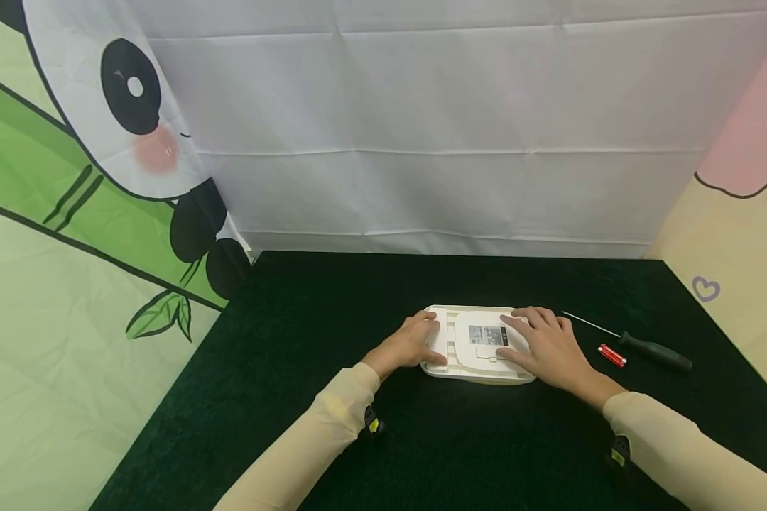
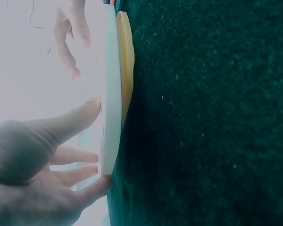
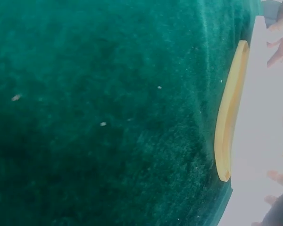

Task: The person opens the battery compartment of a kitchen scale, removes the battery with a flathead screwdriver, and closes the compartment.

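A white plastic device (image 1: 454, 370) with a printed label (image 1: 488, 336) lies on the dark green cloth, its label side up. Under its body shows a curved yellow part (image 2: 127, 61), seen along the near side in both wrist views. My left hand (image 1: 410, 343) spans the left end, thumb and straight fingers spread and fingertips right at the surface and rim. Over the right end lies my right hand (image 1: 545, 349), fingers loosely extended, with the thumb and a fingertip on the back near the label. In the right wrist view this hand is mostly cut off and washed out.
Right of the device, small red batteries (image 1: 612, 355) lie side by side. A screwdriver (image 1: 653, 350) with a dark green handle rests beside them, its shaft pointing toward the device. A white cloth backdrop (image 1: 447, 199) hangs behind the table (image 1: 332, 284).
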The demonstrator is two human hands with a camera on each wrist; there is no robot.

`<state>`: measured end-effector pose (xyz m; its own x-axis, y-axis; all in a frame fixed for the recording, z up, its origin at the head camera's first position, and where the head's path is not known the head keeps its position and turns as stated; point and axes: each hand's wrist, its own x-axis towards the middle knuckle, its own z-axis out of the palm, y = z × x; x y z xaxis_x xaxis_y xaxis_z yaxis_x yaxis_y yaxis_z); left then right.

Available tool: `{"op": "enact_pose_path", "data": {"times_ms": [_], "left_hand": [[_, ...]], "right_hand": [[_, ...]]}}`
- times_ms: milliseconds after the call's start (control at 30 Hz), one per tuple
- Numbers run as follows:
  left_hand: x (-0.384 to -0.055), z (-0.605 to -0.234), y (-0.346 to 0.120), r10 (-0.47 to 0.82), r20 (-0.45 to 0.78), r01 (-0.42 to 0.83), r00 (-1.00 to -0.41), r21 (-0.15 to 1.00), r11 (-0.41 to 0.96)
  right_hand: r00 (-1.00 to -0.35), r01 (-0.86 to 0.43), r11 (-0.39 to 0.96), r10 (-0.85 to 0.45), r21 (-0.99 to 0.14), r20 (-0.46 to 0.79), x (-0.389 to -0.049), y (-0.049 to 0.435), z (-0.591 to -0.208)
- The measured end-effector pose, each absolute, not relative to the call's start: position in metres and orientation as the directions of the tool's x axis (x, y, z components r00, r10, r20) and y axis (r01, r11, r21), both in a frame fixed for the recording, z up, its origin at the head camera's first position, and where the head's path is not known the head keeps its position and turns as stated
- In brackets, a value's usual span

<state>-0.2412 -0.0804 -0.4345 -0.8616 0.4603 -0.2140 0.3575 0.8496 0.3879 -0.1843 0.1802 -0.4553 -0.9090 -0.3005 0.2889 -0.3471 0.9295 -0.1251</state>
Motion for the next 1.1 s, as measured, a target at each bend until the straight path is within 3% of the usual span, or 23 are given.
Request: {"op": "enact_pose_path", "data": {"times_ms": [167,467,767,1100], "left_hand": [[-0.241,-0.434,-0.08,0.453,-0.217,0.35,-0.865,0.385,0.854],[-0.242,-0.434,-0.08,0.447,-0.223,0.338,-0.866,0.398,0.853],[-0.243,-0.438,-0.082,0.458,-0.22,0.339,-0.861,0.422,0.841],[-0.25,-0.445,-0.1,0.499,-0.119,0.373,-0.858,0.523,0.766]], "right_hand": [[-0.955,-0.254,0.949,-0.216,-0.187,0.203,-0.188,0.181,-0.455],[-0.975,-0.199,0.951,-0.167,-0.238,0.147,-0.191,0.184,-0.454],[-0.979,-0.181,0.948,-0.147,-0.263,0.144,-0.193,0.185,-0.461],[-0.98,-0.178,0.891,-0.122,-0.419,0.157,-0.185,0.215,-0.458]]}}
